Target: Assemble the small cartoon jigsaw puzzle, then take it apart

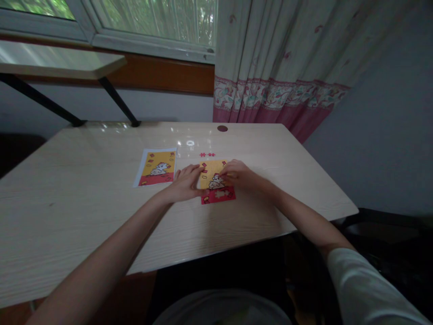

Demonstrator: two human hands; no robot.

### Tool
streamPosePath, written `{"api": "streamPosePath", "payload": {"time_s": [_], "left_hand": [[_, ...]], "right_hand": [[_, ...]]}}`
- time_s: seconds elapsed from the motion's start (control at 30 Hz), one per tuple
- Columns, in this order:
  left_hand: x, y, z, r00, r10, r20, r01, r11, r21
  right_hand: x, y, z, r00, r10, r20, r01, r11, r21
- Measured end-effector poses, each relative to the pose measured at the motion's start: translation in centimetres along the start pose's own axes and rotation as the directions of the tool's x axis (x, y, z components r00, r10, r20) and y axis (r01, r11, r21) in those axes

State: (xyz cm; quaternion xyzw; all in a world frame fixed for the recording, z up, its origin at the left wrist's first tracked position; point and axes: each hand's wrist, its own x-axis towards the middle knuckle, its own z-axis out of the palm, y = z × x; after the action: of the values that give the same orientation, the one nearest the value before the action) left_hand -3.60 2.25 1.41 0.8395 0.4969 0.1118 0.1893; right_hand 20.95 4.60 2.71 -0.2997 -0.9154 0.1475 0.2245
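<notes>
A small jigsaw puzzle (216, 186) with a yellow top, a red bottom and a white cartoon animal lies flat on the light wooden table (84, 198). One gap shows in its red strip. My left hand (185, 181) rests on the puzzle's left edge, fingers curled and pressed down. My right hand (237, 175) lies on its upper right part, fingertips pinched on the surface; what they hold, if anything, is hidden. Two loose red puzzle pieces (207, 155) lie just beyond the puzzle. A printed reference picture (156, 166) of the same image lies to the left.
A round cable hole (222, 128) sits near the table's far edge. A curtain (280, 67) hangs behind on the right, under a window (142, 22). A shelf on black brackets (61, 63) juts out at the back left. The table's right corner is near my right forearm.
</notes>
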Motion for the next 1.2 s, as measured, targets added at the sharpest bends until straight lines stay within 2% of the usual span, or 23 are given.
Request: {"api": "streamPosePath", "payload": {"time_s": [0.07, 0.17, 0.33, 0.53, 0.63, 0.93, 1.03, 1.2], "left_hand": [[0.0, 0.1, 0.0, 1.0, -0.009, 0.01, 0.01, 1.0, -0.006], [0.0, 0.1, 0.0, 1.0, -0.006, 0.018, 0.006, 1.0, -0.003], [-0.1, 0.3, -0.1, 1.0, -0.011, 0.02, 0.011, 1.0, -0.002], [-0.3, 0.8, -0.4, 0.999, -0.022, 0.048, 0.021, 1.0, 0.009], [-0.3, 0.9, -0.5, 0.999, -0.011, 0.049, 0.011, 1.0, 0.01], [-0.3, 0.9, -0.6, 0.996, -0.043, 0.076, 0.043, 0.999, 0.0], [-0.3, 0.8, -0.6, 0.996, -0.046, 0.071, 0.047, 0.999, -0.012], [-0.3, 0.6, -0.3, 0.997, -0.039, 0.06, 0.04, 0.999, -0.004]], "right_hand": [[0.9, 1.4, -0.4, 0.994, 0.109, 0.012, -0.109, 0.993, -0.039], [2.5, 3.0, -0.6, 0.962, 0.274, 0.018, -0.272, 0.959, -0.078], [5.4, 3.4, 0.2, 0.91, 0.412, -0.036, -0.414, 0.908, -0.071], [7.2, 2.4, 1.0, 0.898, 0.434, -0.069, -0.437, 0.87, -0.228], [7.4, 2.5, 0.9, 0.896, 0.44, -0.061, -0.44, 0.863, -0.248], [7.7, 4.4, 0.5, 0.87, 0.487, 0.081, -0.482, 0.873, -0.078], [7.5, 4.6, 0.2, 0.882, 0.456, 0.116, -0.456, 0.89, -0.035], [7.0, 5.1, 0.1, 0.902, 0.416, 0.113, -0.424, 0.904, 0.051]]}}
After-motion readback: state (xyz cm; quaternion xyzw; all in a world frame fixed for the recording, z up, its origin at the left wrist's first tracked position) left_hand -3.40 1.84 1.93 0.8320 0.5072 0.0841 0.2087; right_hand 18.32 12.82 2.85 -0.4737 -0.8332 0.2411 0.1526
